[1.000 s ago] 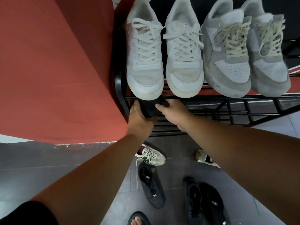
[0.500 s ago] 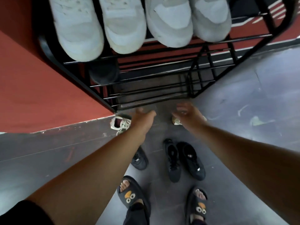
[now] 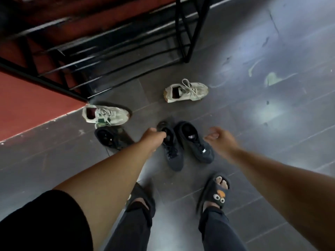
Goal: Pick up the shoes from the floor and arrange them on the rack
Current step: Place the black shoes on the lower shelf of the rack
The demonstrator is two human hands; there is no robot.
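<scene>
Two dark sneakers lie side by side on the grey floor in front of me. My left hand [image 3: 153, 135] has its fingers hooked into the heel opening of the left dark sneaker [image 3: 173, 154], which still rests on the floor. My right hand [image 3: 220, 138] hovers with loosely curled fingers just right of the right dark sneaker [image 3: 198, 144], holding nothing. A third dark sneaker [image 3: 110, 139] lies further left. One white sneaker [image 3: 107, 114] sits by the red wall base, another white sneaker [image 3: 186, 90] near the rack's foot. The black metal rack [image 3: 108, 51] fills the upper left.
My feet in dark slippers with cartoon eyes [image 3: 217, 193] stand just behind the dark sneakers. The red wall [image 3: 32, 98] runs along the left. The grey tiled floor [image 3: 272, 115] to the right has pale smears.
My view has swung down from the rack to the floor. Both hands left the lower shelf and dropped to the dark pair; my left hand has taken hold of one sneaker's heel.
</scene>
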